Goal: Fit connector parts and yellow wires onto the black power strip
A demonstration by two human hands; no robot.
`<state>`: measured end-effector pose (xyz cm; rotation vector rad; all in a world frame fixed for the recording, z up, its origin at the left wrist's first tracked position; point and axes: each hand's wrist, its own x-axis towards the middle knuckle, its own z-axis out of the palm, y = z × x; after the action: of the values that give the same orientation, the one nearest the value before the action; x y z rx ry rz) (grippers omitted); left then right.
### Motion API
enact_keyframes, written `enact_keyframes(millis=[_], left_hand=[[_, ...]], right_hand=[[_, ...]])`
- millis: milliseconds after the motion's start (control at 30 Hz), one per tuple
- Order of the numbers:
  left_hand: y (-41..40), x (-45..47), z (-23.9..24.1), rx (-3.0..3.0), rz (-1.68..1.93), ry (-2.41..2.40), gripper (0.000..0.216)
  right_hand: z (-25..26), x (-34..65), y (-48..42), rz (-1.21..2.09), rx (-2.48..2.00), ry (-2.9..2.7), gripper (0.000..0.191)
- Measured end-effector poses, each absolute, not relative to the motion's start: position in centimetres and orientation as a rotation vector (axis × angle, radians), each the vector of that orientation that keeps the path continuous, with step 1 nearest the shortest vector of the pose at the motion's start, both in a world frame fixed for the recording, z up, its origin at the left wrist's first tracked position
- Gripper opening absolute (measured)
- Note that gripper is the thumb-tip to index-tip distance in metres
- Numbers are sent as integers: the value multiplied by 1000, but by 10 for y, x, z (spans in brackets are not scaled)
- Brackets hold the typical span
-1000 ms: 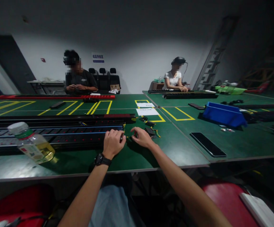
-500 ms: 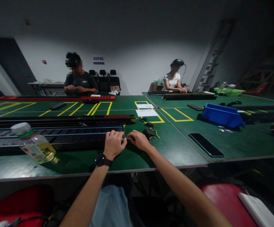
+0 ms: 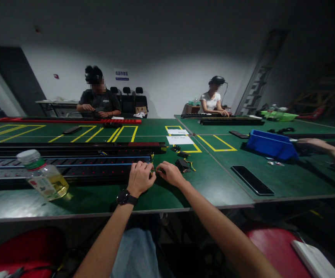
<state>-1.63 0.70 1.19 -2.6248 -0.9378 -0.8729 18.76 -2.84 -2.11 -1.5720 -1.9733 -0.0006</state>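
Observation:
My left hand (image 3: 140, 178) is closed at the right end of a long black strip (image 3: 98, 170) with blue edges and rows of red dots. Its thumb and fingers pinch thin wires (image 3: 155, 170) that stick out there. From the other side my right hand (image 3: 170, 173) also pinches at these wires, with its fingertips almost meeting the left ones. The wire ends are too small to make out. Just beyond the right hand lies a small black part (image 3: 181, 165) with yellow-green wires, and smaller black pieces (image 3: 175, 148) lie behind it.
A bottle of yellow drink (image 3: 47, 181) stands at the left in front of the strip. Rightward are a phone (image 3: 252, 180), a blue bin (image 3: 271, 144) and another person's arm (image 3: 326, 148). Two people (image 3: 100, 100) work across the green table (image 3: 210, 181). Paper sheets (image 3: 180, 140) lie mid-table.
Another person's arm has reached in at the right beside the blue bin. My hands stay at the wires with only slight finger movement.

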Motion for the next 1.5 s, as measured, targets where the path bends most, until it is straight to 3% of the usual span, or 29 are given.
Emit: enact_keyframes(millis=[1500], left_hand=[[9, -14, 5, -2619, -716, -936, 18]], right_hand=[[-22, 187, -27, -1, -1613, -1980, 12]])
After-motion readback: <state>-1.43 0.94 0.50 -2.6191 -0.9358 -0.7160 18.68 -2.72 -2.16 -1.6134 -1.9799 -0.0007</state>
